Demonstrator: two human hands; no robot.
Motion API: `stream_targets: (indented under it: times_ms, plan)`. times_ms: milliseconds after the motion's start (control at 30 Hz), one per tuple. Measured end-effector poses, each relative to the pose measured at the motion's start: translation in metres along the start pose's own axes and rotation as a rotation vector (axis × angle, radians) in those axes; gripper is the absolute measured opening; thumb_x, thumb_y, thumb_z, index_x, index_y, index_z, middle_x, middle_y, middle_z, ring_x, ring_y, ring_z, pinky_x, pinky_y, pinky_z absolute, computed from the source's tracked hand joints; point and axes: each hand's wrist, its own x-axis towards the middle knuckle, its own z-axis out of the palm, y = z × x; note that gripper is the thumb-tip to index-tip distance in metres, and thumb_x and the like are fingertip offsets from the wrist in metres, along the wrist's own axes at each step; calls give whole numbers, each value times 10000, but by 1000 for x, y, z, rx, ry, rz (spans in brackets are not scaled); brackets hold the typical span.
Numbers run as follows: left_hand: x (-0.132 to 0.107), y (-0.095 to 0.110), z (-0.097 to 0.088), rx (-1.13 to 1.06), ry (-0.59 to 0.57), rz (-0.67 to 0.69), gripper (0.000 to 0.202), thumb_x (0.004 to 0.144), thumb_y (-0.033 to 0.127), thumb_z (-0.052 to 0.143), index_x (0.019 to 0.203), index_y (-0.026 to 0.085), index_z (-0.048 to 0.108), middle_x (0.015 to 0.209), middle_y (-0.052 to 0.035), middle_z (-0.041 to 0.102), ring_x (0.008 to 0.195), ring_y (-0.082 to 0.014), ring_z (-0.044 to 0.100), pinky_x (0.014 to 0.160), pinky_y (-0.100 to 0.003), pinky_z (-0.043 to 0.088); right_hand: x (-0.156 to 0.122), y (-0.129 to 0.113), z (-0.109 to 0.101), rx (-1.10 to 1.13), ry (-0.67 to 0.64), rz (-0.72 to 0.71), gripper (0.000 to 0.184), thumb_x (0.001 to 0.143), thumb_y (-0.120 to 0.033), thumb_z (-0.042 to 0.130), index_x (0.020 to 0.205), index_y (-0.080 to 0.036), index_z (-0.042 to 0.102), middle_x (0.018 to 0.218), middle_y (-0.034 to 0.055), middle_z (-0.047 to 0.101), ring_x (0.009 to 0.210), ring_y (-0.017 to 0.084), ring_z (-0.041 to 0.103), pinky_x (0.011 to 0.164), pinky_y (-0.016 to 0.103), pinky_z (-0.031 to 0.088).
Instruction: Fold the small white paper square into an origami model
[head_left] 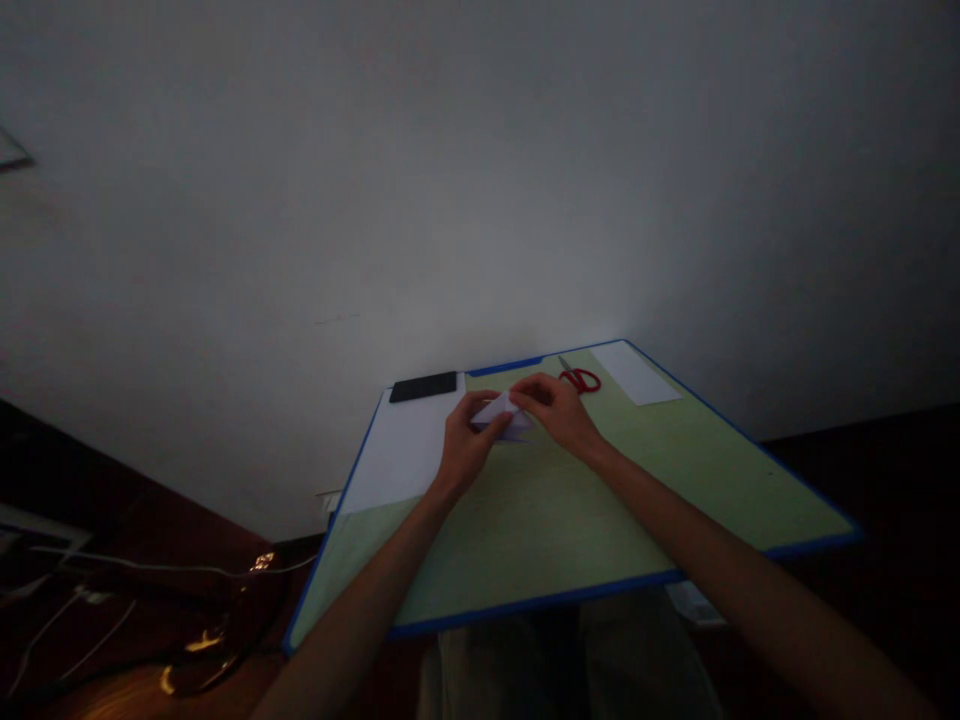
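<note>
A small folded piece of white paper (504, 408) is held up over the green tabletop, between both hands. My left hand (471, 432) is closed around its left side, the thumb pressed on the front. At its top right edge, the fingertips of my right hand (551, 402) pinch the paper. Part of the paper is hidden behind the fingers, and its exact folded shape is hard to make out in the dim light. Just beyond my right hand lie red-handled scissors (581, 380).
The green table (570, 540) has a blue rim and stands against a pale wall (480, 200). A white sheet (397, 450) lies at the left, with a dark flat object (424, 387) at its top. A white paper strip (636, 372) lies at the back right. Cables (172, 568) run at the lower left.
</note>
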Motion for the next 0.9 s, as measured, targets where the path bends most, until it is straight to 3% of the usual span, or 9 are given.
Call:
stream_targets:
  times_ms: [500,900]
  plan:
    - [0,4,0,68,15,30,355,796,396,790,1064,184,693,1012,-67,755,929,-215,721,766,-302,586,-4,-4,1,-156,4,-81,167,839,-332,705,916,-187,734,886,62,763,811,205,710,788,349,562]
    - [0,3,0,85,15,35,354,793,388,789,1067,184,698,1014,-76,759,920,-218,723,731,-298,589,-2,-2,0,-152,-16,-57,161,836,-336,701,892,-187,721,853,56,758,791,195,703,766,337,554]
